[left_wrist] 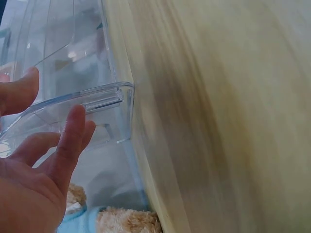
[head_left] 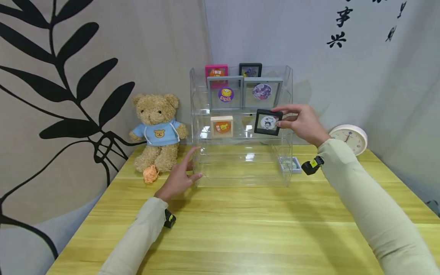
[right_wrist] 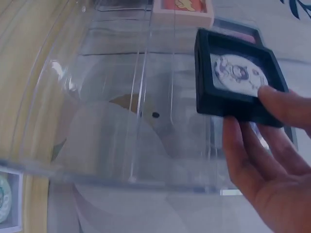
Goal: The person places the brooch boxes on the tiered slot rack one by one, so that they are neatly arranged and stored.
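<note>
My right hand pinches a small black display frame by its right side, thumb in front, fingers behind. A round white badge with a cartoon figure shows in it. The frame is slightly tilted, at the middle tier of a clear acrylic display rack. In the right wrist view, the black frame sits between thumb and fingers, above clear plastic. My left hand is at the rack's lower left edge, fingers extended and thumb apart. The left wrist view shows thumb and fingers on either side of the clear side panel.
On the rack stand a cream frame, two grey frames, a pink frame and another black frame. A teddy bear sits left; a white clock and a pale frame are at right.
</note>
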The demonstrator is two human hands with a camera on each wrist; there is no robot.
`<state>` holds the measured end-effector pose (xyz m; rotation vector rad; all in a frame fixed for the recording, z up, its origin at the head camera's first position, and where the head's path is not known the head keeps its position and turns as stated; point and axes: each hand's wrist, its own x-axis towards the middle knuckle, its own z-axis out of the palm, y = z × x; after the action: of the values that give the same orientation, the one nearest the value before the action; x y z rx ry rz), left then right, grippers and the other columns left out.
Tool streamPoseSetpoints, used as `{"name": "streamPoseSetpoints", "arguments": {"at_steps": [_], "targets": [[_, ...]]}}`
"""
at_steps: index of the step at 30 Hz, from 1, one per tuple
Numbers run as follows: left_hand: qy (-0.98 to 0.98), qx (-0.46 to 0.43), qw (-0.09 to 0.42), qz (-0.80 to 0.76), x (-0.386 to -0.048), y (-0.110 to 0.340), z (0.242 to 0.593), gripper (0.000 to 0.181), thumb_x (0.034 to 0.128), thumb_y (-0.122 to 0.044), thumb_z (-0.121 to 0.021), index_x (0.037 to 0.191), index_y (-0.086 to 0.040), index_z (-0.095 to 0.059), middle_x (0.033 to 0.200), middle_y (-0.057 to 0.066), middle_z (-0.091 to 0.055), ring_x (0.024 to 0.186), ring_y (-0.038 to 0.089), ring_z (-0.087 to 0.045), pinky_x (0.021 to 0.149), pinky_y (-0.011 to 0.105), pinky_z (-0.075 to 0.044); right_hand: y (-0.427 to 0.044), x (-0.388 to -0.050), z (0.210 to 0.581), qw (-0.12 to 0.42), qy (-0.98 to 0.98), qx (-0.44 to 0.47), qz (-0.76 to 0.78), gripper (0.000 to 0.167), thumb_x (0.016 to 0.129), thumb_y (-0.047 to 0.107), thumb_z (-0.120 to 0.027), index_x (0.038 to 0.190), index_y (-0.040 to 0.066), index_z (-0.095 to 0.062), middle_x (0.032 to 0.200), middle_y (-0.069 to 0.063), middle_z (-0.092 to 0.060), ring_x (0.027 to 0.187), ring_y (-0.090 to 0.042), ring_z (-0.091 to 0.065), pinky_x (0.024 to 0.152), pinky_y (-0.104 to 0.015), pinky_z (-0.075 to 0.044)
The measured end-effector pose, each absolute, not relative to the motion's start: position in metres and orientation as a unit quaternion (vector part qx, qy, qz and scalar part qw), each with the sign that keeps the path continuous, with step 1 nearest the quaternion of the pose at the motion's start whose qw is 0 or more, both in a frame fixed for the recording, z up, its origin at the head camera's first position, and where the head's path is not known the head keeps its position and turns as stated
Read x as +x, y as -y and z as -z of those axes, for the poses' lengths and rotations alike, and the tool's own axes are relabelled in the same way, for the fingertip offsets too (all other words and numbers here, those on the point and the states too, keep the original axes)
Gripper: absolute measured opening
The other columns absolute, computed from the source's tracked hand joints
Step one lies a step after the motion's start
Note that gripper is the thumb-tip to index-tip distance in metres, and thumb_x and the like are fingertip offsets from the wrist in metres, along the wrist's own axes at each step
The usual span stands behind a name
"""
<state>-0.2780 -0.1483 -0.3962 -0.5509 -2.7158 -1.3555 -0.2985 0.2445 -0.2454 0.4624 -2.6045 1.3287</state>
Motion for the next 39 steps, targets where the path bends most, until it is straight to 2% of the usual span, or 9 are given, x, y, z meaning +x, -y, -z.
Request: {"name": "streamPoseSetpoints", "arguments": {"at_steps": [4,7,9,12,17,23,30,34,39], "targets": [[0.878,-0.181,0.03,0.441,-0.278,0.149,0.396,0.099,0.0887,-0.006,-0.073,0.153,-0.056,-0.017,0.152,0.029,-0.043,0.123,0.048,-0.061,0.08,0.042,-0.066,-0.228,-0.31,0.244,0.121,0.873,0.161,-0.444,0.042,0.089,-0.003,-0.071,0.128,0.013,-0.07,0.137,-0.015,-0.064,0.104,-0.03,-0.074,0.062,-0.015,-0.056],[0.878,-0.184,0.032,0.442,-0.278,0.15,0.396,0.098,0.0885,-0.005,-0.073,0.154,-0.052,-0.018,0.151,0.029,-0.044,0.124,0.047,-0.06,0.082,0.045,-0.065,-0.217,-0.319,0.247,0.138,0.874,0.156,-0.439,0.041,0.088,-0.005,-0.07,0.126,0.013,-0.071,0.134,-0.015,-0.067,0.104,-0.033,-0.074,0.056,-0.018,-0.05],[0.879,-0.184,0.035,0.439,-0.278,0.149,0.397,0.097,0.0882,-0.006,-0.074,0.155,-0.049,-0.019,0.151,0.03,-0.045,0.124,0.047,-0.061,0.082,0.046,-0.065,-0.211,-0.325,0.25,0.149,0.877,0.153,-0.431,0.041,0.088,-0.005,-0.071,0.124,0.014,-0.072,0.133,-0.014,-0.068,0.105,-0.033,-0.074,0.058,-0.018,-0.052],[0.88,-0.182,0.035,0.436,-0.278,0.149,0.398,0.096,0.0884,-0.007,-0.074,0.156,-0.048,-0.019,0.151,0.031,-0.044,0.122,0.048,-0.062,0.082,0.046,-0.065,-0.204,-0.331,0.254,0.163,0.879,0.156,-0.419,0.04,0.088,-0.005,-0.071,0.123,0.014,-0.073,0.132,-0.014,-0.068,0.105,-0.033,-0.074,0.075,-0.028,-0.064],[0.887,-0.176,0.034,0.426,-0.276,0.148,0.396,0.096,0.0896,-0.011,-0.074,0.154,-0.053,-0.017,0.158,0.028,-0.037,0.117,0.048,-0.065,0.083,0.05,-0.065,-0.193,-0.339,0.262,0.172,0.884,0.168,-0.401,0.039,0.087,-0.006,-0.072,0.121,0.013,-0.074,0.13,-0.014,-0.07,0.104,-0.033,-0.074,0.087,-0.047,-0.064],[0.889,-0.176,0.039,0.421,-0.276,0.148,0.395,0.094,0.0906,-0.012,-0.073,0.156,-0.05,-0.016,0.162,0.024,-0.032,0.104,0.045,-0.071,0.084,0.052,-0.064,-0.181,-0.342,0.269,0.163,0.893,0.167,-0.384,0.039,0.086,-0.004,-0.074,0.12,0.015,-0.075,0.132,-0.013,-0.069,0.104,-0.032,-0.074,0.086,-0.045,-0.064],[0.889,-0.172,0.037,0.423,-0.278,0.148,0.397,0.097,0.0897,-0.011,-0.074,0.152,-0.058,-0.016,0.163,0.022,-0.031,0.096,0.041,-0.074,0.073,0.039,-0.067,-0.176,-0.341,0.276,0.158,0.899,0.16,-0.377,0.04,0.086,-0.002,-0.075,0.122,0.015,-0.074,0.134,-0.015,-0.065,0.109,-0.033,-0.072,0.09,-0.045,-0.063],[0.881,-0.181,0.037,0.435,-0.279,0.149,0.397,0.099,0.0889,-0.008,-0.074,0.153,-0.057,-0.016,0.157,0.028,-0.038,0.111,0.045,-0.068,0.075,0.039,-0.067,-0.175,-0.34,0.278,0.17,0.902,0.163,-0.362,0.04,0.085,0.001,-0.076,0.123,0.016,-0.073,0.133,-0.015,-0.064,0.114,-0.034,-0.069,0.103,-0.05,-0.056],[0.877,-0.187,0.034,0.441,-0.281,0.149,0.398,0.099,0.0888,-0.007,-0.074,0.153,-0.056,-0.017,0.154,0.029,-0.042,0.126,0.047,-0.059,0.079,0.042,-0.066,-0.178,-0.337,0.277,0.177,0.894,0.188,-0.365,0.043,0.086,-0.003,-0.074,0.126,0.011,-0.07,0.132,-0.018,-0.061,0.116,-0.037,-0.065,0.103,-0.049,-0.057]]}}
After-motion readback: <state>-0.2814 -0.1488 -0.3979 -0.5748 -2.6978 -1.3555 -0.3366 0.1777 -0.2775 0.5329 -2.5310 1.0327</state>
